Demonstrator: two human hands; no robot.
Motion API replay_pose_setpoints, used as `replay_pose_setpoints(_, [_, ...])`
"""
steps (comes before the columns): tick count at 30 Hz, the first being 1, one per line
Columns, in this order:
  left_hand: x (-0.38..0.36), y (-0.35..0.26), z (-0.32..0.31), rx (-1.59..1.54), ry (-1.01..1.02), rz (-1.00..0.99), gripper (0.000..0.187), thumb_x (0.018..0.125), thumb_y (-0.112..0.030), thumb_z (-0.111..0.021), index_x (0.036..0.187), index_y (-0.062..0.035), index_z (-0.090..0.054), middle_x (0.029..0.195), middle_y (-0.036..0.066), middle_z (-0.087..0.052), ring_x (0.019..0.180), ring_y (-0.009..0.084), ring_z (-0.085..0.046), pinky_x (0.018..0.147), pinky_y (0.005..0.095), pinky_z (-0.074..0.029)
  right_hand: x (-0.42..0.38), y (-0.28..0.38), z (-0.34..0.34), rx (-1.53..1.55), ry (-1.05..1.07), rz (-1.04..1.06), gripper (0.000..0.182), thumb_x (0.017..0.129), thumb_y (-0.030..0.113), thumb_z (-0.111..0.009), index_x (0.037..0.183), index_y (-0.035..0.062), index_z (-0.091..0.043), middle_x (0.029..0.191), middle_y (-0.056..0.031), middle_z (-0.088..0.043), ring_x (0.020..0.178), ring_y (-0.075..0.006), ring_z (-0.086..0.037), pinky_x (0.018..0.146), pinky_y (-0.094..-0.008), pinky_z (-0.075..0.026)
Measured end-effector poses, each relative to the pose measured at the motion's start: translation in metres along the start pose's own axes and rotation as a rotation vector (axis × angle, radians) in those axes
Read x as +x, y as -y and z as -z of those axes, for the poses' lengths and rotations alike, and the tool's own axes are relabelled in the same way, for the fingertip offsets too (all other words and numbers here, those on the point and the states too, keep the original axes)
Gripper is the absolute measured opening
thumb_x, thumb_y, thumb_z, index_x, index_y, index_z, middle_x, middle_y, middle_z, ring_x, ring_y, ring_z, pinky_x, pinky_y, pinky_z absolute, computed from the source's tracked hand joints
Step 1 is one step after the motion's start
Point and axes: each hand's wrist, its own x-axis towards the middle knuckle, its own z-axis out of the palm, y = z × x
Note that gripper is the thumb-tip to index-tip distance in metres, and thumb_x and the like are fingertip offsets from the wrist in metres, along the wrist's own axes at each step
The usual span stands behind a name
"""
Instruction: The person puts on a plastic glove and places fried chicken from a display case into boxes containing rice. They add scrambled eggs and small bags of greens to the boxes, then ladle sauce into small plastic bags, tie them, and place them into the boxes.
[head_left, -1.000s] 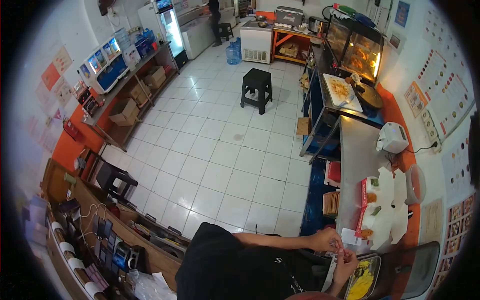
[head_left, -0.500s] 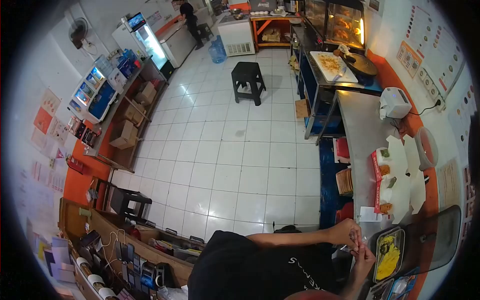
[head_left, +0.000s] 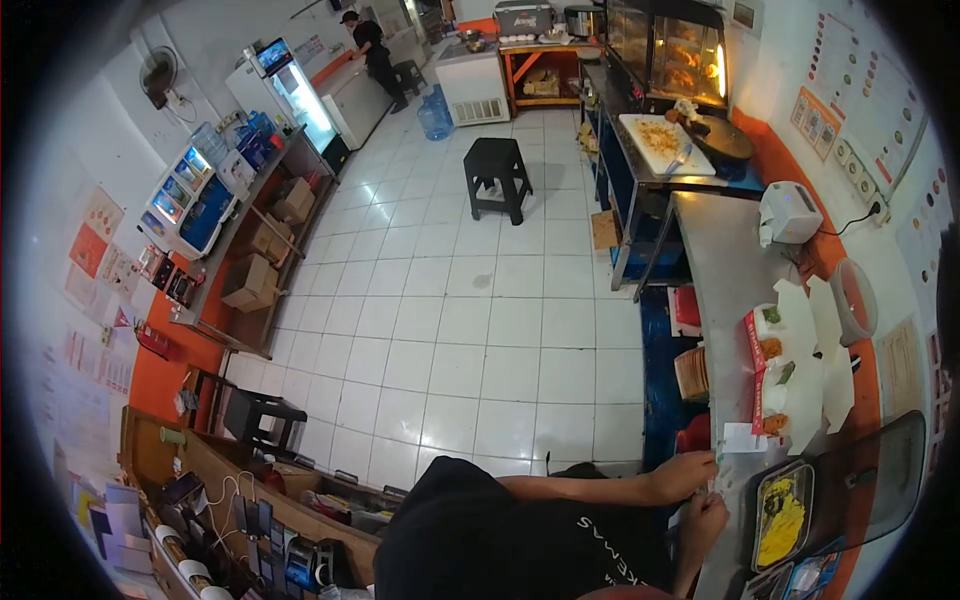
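Observation:
My left hand (head_left: pixel 687 477) is at the front edge of the metal counter (head_left: pixel 715 240), fingers curled together. Just below it in view, my right hand (head_left: pixel 704 522) is also closed, its fingertips close to the left hand. Whatever they pinch is too small to make out. To their right sits a clear-walled container (head_left: pixel 808 492) of yellow shredded food (head_left: pixel 783 535), its dark see-through lid (head_left: pixel 890 480) raised behind. A white paper slip (head_left: pixel 743 437) lies just beyond my left hand. Two open red-and-white food boxes (head_left: pixel 757 345) with fried pieces and green garnish stand farther along.
A white appliance (head_left: pixel 792 212) and a grey tub (head_left: pixel 855 297) stand by the wall. Beyond are a cutting board (head_left: pixel 650 140) with crumbs and a lit food warmer (head_left: pixel 690 55). A black stool (head_left: pixel 497 178) stands on the tiled floor. Another person (head_left: pixel 375 55) is at the far freezer.
My hands have lowered and moved slightly left, from beside the yellow food container to the counter's edge. The view has tilted up slightly; the far person shows more.

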Motion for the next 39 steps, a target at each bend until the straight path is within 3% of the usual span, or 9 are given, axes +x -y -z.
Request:
replay_pose_setpoints(5, [-0.001, -0.017, 0.023, -0.077, 0.161, -0.050, 0.016, 0.087, -0.016, -0.057, 0.095, -0.0025, -0.053, 0.097, 0.018, -0.056, 0.097, 0.0374, -0.056, 0.078, 0.0459, -0.048, -0.001, 0.001, 0.010, 0.105, 0.028, -0.028, 0.027, 0.087, 0.019, -0.055, 0.071, -0.0035, -0.057, 0.068, -0.0248, -0.059, 0.062, -0.0397, -0.056, 0.059, -0.0472, -0.043])
replay_pose_setpoints(7, [0.013, -0.003, 0.013, 0.176, 0.214, 0.184, 0.013, 0.083, -0.013, -0.060, 0.089, -0.0026, -0.053, 0.085, 0.017, -0.059, 0.082, 0.0384, -0.058, 0.074, 0.0440, -0.049, -0.003, 0.012, 0.011, 0.178, -0.139, 0.106, 0.028, 0.087, 0.022, -0.059, 0.071, -0.0010, -0.060, 0.069, -0.0237, -0.060, 0.065, -0.0402, -0.060, 0.062, -0.0489, -0.045])
replay_pose_setpoints(10, [0.023, 0.007, 0.013, -0.361, 0.222, -0.008, 0.017, 0.074, 0.006, -0.066, 0.082, -0.0034, -0.055, 0.079, 0.012, -0.057, 0.073, 0.0265, -0.058, 0.066, 0.0341, -0.048, -0.002, -0.002, 0.008, 0.203, -0.180, 0.014, 0.023, 0.084, 0.021, -0.068, 0.080, 0.0016, -0.056, 0.079, -0.0205, -0.060, 0.072, -0.0398, -0.058, 0.063, -0.0459, -0.044])
replay_pose_setpoints(16, [0.049, -0.028, 0.001, -0.240, 0.292, -0.070, 0.018, 0.077, 0.013, -0.058, 0.090, -0.0007, -0.058, 0.093, 0.006, -0.057, 0.067, 0.0103, -0.049, 0.055, 0.0210, -0.041, -0.013, -0.018, 0.024, 0.513, -0.530, -0.013, 0.013, 0.076, 0.005, -0.067, 0.081, 0.0018, -0.056, 0.077, -0.0105, -0.054, 0.068, -0.0244, -0.055, 0.061, -0.0360, -0.044])
replay_pose_setpoints(19, [0.058, -0.046, -0.018, -0.176, 0.566, -0.421, 0.044, 0.073, 0.009, -0.068, 0.116, -0.0010, -0.063, 0.117, 0.014, -0.062, 0.105, 0.0252, -0.062, 0.084, 0.0316, -0.050, -0.030, -0.047, 0.046, 0.718, -0.477, -0.118, 0.011, 0.075, 0.003, -0.067, 0.082, 0.0006, -0.060, 0.076, -0.0065, -0.060, 0.068, -0.0139, -0.058, 0.062, -0.0298, -0.047])
replay_pose_setpoints(28, [0.034, -0.110, -0.111, -0.212, 0.759, -0.188, 0.053, 0.066, -0.001, -0.086, 0.114, -0.0022, -0.064, 0.108, 0.013, -0.064, 0.089, 0.0181, -0.064, 0.075, 0.0266, -0.051, -0.137, -0.148, 0.127, 1.274, -0.317, -0.504, 0.011, 0.085, 0.011, -0.071, 0.091, 0.0027, -0.067, 0.077, -0.0003, -0.064, 0.069, -0.0098, -0.061, 0.063, -0.0265, -0.050])
replay_pose_setpoints(33, [0.020, -0.125, -0.170, -0.370, 0.628, -0.048, 0.056, 0.068, 0.004, -0.082, 0.120, -0.0016, -0.062, 0.109, 0.013, -0.065, 0.082, 0.0133, -0.063, 0.072, 0.0249, -0.050, -0.284, -0.338, 0.168, 1.205, -1.646, -0.848, 0.019, 0.089, 0.020, -0.065, 0.101, 0.0058, -0.064, 0.077, 0.0012, -0.055, 0.065, -0.0099, -0.050, 0.058, -0.0264, -0.041])
replay_pose_setpoints(37, [0.010, -0.137, -0.209, -0.401, 0.658, 0.036, 0.060, 0.068, 0.008, -0.080, 0.123, -0.0017, -0.060, 0.110, 0.012, -0.064, 0.081, 0.0116, -0.063, 0.071, 0.0241, -0.049, -0.363, -0.462, 0.201, 0.911, -1.843, -1.142, 0.026, 0.088, 0.019, -0.069, 0.104, -0.0013, -0.063, 0.080, -0.0032, -0.061, 0.062, -0.0116, -0.055, 0.054, -0.0244, -0.042])
replay_pose_setpoints(39, [0.008, -0.145, -0.215, -0.350, 0.724, 0.097, 0.062, 0.068, 0.008, -0.080, 0.125, -0.0009, -0.058, 0.111, 0.012, -0.063, 0.087, 0.0129, -0.063, 0.073, 0.0255, -0.051, -0.376, -0.494, 0.201, 0.939, -1.686, -0.969, 0.028, 0.090, 0.018, -0.067, 0.108, -0.0034, -0.063, 0.079, -0.0053, -0.062, 0.066, -0.0135, -0.060, 0.058, -0.0268, -0.047])
